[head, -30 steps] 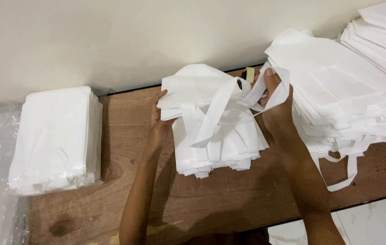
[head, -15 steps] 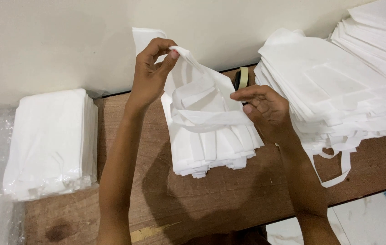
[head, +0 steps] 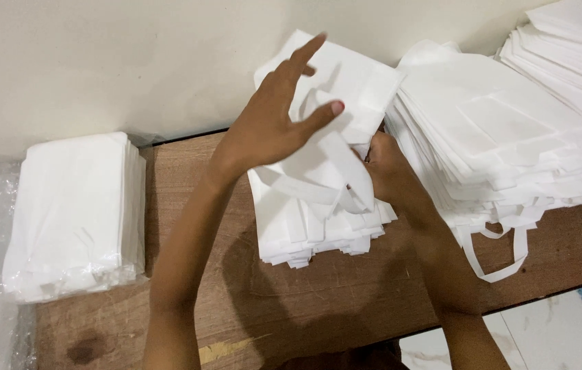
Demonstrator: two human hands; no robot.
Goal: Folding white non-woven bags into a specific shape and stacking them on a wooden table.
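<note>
my left hand (head: 270,130) is hovering with fingers spread over the white bag (head: 335,103) while my right hand (head: 383,168) is pinching its fold atop the middle stack (head: 305,233) by the table's (head: 346,301) back edge.

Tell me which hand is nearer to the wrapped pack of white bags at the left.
Left. The left hand is raised over the middle stack, closer to the wrapped pack; the right hand is farther right.

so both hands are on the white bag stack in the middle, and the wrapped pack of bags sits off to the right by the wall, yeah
Not quite. The head view shows the wrapped pack on the left by the wall, not the right. The left hand and right hand are indeed on the middle stack; loose bag piles fill the right.
</note>
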